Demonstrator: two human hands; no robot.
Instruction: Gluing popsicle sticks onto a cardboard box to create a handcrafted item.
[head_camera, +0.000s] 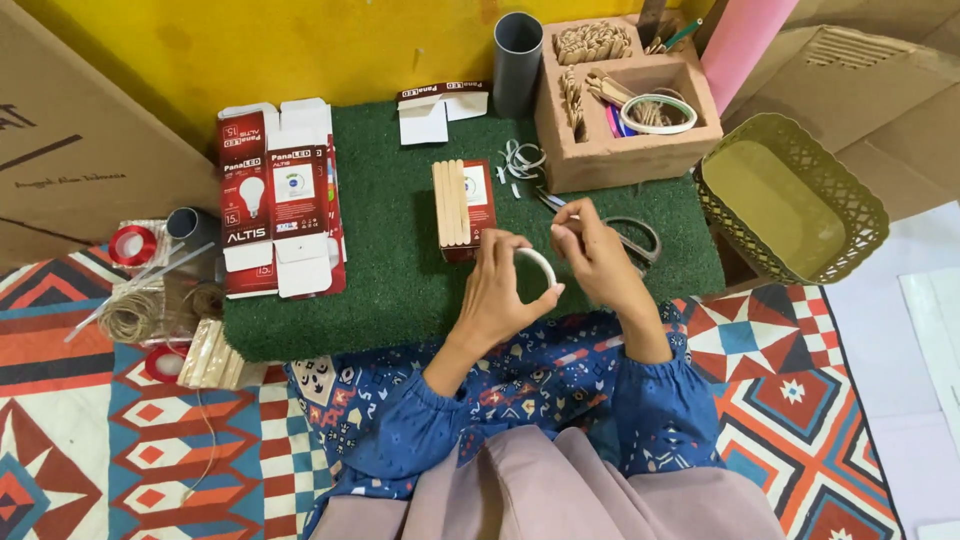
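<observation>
A green turf mat (400, 270) bears flattened red-white cartons (280, 200), craft sticks (451, 202), scissors (630, 235), apparently.

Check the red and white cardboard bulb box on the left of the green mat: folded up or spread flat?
Spread flat: the red and white cardboard bulb box lies unfolded on the green mat, its flaps opened outward.

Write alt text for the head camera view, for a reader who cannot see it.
Two hands, the left hand and right hand, hold a white tape roll between them above a green mat. On the mat lie wooden sticks, scissors and a flattened red-and-white box.
</observation>
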